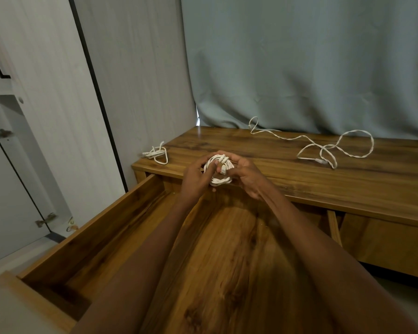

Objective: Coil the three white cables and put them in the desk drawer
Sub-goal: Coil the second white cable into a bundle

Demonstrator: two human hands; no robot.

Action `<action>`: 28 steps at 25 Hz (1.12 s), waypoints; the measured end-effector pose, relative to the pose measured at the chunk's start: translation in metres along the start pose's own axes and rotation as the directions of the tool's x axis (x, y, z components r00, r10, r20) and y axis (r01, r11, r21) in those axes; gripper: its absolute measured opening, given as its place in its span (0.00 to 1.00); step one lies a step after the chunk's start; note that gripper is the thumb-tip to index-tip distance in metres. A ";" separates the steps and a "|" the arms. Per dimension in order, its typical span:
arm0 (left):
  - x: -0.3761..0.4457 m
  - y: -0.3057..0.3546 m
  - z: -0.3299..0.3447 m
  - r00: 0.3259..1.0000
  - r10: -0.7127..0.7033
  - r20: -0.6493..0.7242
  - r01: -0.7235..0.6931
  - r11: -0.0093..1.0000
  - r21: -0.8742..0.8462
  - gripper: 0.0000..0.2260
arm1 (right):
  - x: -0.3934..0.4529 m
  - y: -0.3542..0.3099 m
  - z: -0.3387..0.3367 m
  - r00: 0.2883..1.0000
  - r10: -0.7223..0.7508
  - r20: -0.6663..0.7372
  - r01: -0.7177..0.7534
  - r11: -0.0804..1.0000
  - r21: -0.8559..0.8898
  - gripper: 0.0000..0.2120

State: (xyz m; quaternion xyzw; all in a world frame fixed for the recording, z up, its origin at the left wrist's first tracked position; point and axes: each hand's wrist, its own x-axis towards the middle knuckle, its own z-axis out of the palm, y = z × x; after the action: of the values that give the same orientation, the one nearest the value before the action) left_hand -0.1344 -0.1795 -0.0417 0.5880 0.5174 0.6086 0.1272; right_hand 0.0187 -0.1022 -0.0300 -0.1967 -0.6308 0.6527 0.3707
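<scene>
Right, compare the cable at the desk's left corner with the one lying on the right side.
The left cable is gathered into a small bundle; the right cable sprawls in loose open loops. The left one sits at the desk corner by the wall; the right one stretches along the curtain side. Both are white and lie untouched on the desktop.

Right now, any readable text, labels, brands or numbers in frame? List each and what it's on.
None readable.
Coiled cable held in both hands: no print visible.
Bundled cable at the desk's left corner: no label.
Loose cable on the desk top: none.
Open drawer, curtain: plain.
</scene>
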 end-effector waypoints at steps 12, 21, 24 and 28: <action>0.005 0.003 -0.001 0.979 -0.189 0.080 0.193 0.980 -0.051 0.12 | 0.002 0.030 0.014 0.836 -0.524 -0.165 0.105 0.447 -0.888 0.17; 0.001 -0.005 0.010 0.975 0.039 0.217 -0.061 0.993 0.097 0.16 | 0.011 0.010 0.024 0.819 -0.032 -0.573 -0.014 0.997 -0.075 0.17; -0.002 -0.014 0.005 0.943 0.239 0.232 -0.289 0.933 0.214 0.17 | 0.005 -0.007 0.029 0.860 0.269 -0.434 -0.106 0.925 0.364 0.13; -0.004 -0.011 0.008 0.974 0.100 0.201 -0.109 0.993 0.035 0.18 | 0.004 -0.008 0.026 0.878 0.268 -0.398 -0.095 0.910 0.403 0.13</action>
State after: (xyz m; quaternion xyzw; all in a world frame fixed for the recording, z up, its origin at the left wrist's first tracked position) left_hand -0.1319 -0.1740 -0.0544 0.6752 0.4843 0.5404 0.1325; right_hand -0.0009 -0.1169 -0.0184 -0.3259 -0.3726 0.7300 0.4712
